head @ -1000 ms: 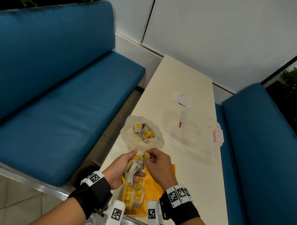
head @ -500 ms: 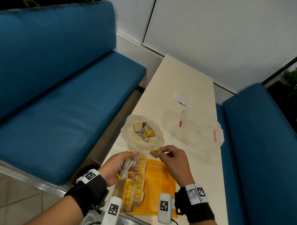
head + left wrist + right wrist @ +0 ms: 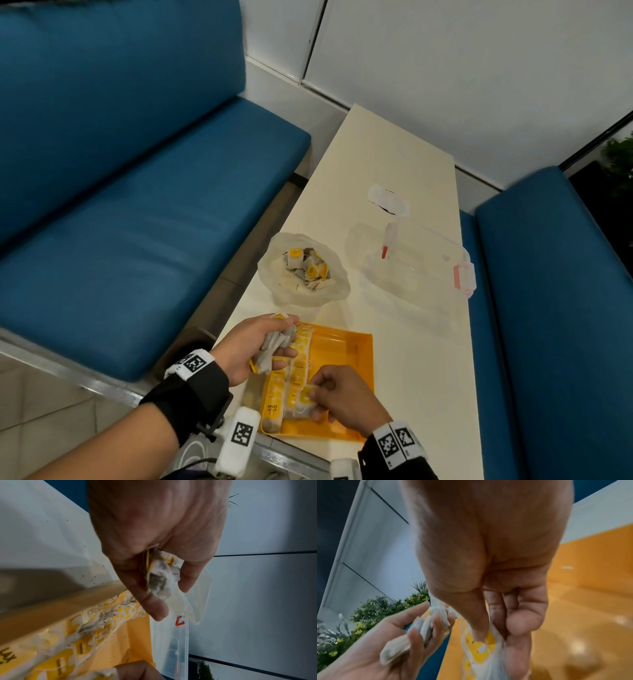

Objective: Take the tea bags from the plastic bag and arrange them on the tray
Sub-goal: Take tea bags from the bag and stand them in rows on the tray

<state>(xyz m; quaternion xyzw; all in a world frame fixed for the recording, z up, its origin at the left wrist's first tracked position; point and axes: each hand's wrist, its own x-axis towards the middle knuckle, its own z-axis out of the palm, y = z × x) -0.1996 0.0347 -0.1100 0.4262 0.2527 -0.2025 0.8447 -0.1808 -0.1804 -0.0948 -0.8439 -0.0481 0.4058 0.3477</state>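
An orange tray (image 3: 346,356) lies at the near end of the table, with two rows of yellow-tagged tea bags (image 3: 291,370) along its left side. My left hand (image 3: 260,346) hovers over the tray's far left corner and grips a bunch of tea bags (image 3: 274,346) (image 3: 159,577) (image 3: 419,628). My right hand (image 3: 329,394) is low over the near end of the rows, pinching one tea bag (image 3: 306,397) (image 3: 481,646) between thumb and fingers. The open plastic bag (image 3: 305,270) beyond the tray holds more tea bags.
A clear plastic box (image 3: 418,263) with red latches stands right of the bag, a small white wrapper (image 3: 388,202) beyond it. Blue benches (image 3: 137,205) run along both sides of the narrow table (image 3: 394,154). The tray's right half (image 3: 582,601) is bare.
My right hand drew one tea bag away from the bunch in my left hand and carried it toward me, down to the near end of the rows. The left hand shifted slightly left.
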